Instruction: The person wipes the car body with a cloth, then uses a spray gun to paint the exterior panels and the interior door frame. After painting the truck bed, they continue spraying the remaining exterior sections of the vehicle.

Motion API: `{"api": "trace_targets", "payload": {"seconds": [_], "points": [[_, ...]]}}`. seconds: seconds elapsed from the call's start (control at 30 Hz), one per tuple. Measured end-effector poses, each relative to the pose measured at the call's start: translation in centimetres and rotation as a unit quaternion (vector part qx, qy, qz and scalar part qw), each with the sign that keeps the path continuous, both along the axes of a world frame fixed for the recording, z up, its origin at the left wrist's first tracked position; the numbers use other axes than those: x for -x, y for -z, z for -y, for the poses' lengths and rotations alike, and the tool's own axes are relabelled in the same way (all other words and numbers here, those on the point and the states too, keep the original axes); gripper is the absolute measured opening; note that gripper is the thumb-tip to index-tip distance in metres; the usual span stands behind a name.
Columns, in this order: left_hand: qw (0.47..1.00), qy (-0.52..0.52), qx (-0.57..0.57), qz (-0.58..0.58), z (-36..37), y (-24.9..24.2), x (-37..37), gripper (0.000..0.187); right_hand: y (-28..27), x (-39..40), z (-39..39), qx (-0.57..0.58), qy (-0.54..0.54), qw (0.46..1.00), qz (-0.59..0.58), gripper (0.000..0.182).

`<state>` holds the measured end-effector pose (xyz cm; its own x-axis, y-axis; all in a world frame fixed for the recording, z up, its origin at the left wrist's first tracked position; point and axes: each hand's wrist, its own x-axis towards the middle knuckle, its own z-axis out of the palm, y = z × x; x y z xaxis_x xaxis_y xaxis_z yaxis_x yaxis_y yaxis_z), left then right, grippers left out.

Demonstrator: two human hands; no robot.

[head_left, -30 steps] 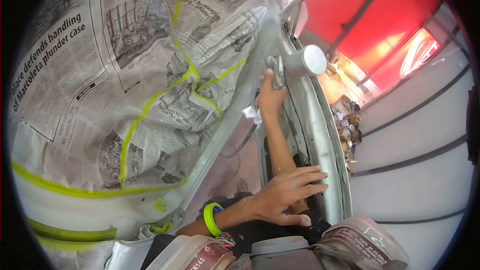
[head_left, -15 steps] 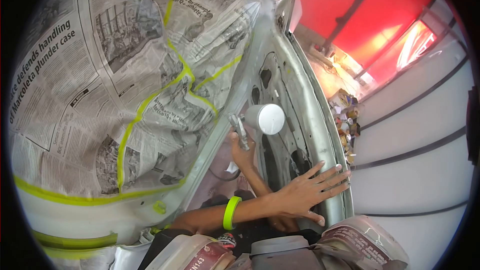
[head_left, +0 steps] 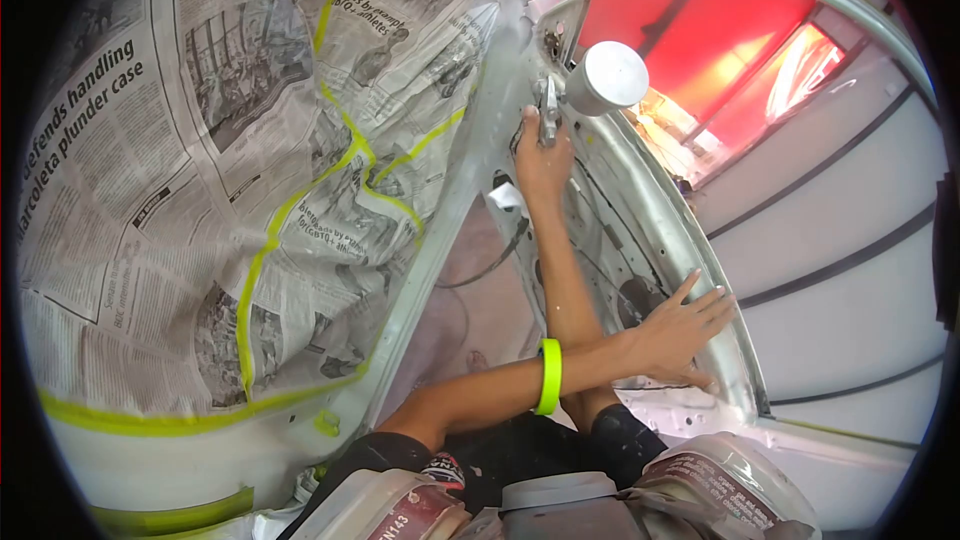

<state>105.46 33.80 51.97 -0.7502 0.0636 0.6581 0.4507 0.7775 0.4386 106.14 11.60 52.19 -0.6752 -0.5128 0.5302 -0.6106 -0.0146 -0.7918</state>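
Observation:
My right hand [head_left: 545,155] is wrapped round the handle of a spray gun [head_left: 548,112], held near the far end of an open car door. A round, pale paint cup [head_left: 612,78] sits on the gun. My left arm crosses over my right forearm, with a lime-green band [head_left: 549,377] at the wrist. On the right, my left hand [head_left: 680,335] lies against the edge of the silver car door [head_left: 640,210], fingers apart and holding nothing. The door's inner side is bare, with dark holes in it.
Newspaper [head_left: 250,170] held by lime-green tape [head_left: 262,258] covers the car body on the left. A dark hose [head_left: 490,268] hangs between body and door. Respirator cartridges [head_left: 720,480] fill the bottom edge. Red and white sheeting [head_left: 830,190] stands beyond the door.
My right hand has carried the spray gun up and away toward the door's far end. My left hand has shifted slightly up and right along the door edge. The view has shifted, showing the window frame.

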Motion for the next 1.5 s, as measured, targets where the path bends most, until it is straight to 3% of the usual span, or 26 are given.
{"api": "trace_targets", "payload": {"seconds": [0.13, 0.23, 0.43, 0.53, 0.73, 0.9, 1.13, 1.23, 1.3, 1.4, 1.5], "points": [[0.999, 0.026, -0.031, 0.015, -0.3, 0.3, 3.2, 0.118, -0.7, 0.1, 0.9, -0.018, 0.077, 0.997, 0.012, 0.043], [0.998, 0.033, -0.035, 0.03, -0.4, 0.1, 4.3, 0.117, -1.1, -0.1, -0.3, -0.002, 0.066, 0.996, 0.054, 0.043], [0.997, 0.027, 0.012, 0.067, 0.0, -0.5, 5.5, 0.113, 0.1, 2.2, 2.1, -0.032, 0.073, 0.996, -0.031, 0.043], [0.996, 0.034, 0.015, 0.076, 0.3, -0.7, 5.5, 0.112, -0.3, 3.0, 2.1, -0.038, -0.002, 0.999, -0.013, 0.043], [0.997, 0.039, -0.003, 0.063, 0.4, -0.3, 5.0, 0.107, -0.1, 2.9, 1.6, -0.045, 0.001, 0.998, 0.032, 0.045], [0.998, 0.044, -0.036, 0.023, 0.0, 0.7, 5.5, 0.107, 2.4, 3.5, 0.0, 0.007, 0.064, 0.998, 0.005, 0.044], [0.997, 0.015, 0.008, 0.077, 0.1, -1.1, 4.3, 0.106, 2.5, 1.0, -4.9, 0.026, -0.039, 0.998, 0.043, 0.044], [0.998, -0.01, 0.029, 0.052, -0.4, -0.8, 4.4, 0.104, 4.5, -0.1, -7.1, -0.022, -0.05, 0.997, 0.052, 0.044], [0.997, -0.017, 0.053, 0.051, -0.4, -1.0, 4.1, 0.101, 7.1, -0.8, -9.2, -0.116, -0.006, 0.992, 0.037, 0.04], [0.997, -0.03, 0.055, 0.036, -1.0, -1.4, 4.4, 0.1, 10.5, -2.3, -13.2, -0.083, -0.045, 0.995, 0.027, 0.04], [0.998, -0.056, 0.004, 0.017, -2.0, -0.8, 4.2, 0.097, 14.8, -5.0, -17.4, -0.102, -0.019, 0.991, 0.089, 0.036]]}}
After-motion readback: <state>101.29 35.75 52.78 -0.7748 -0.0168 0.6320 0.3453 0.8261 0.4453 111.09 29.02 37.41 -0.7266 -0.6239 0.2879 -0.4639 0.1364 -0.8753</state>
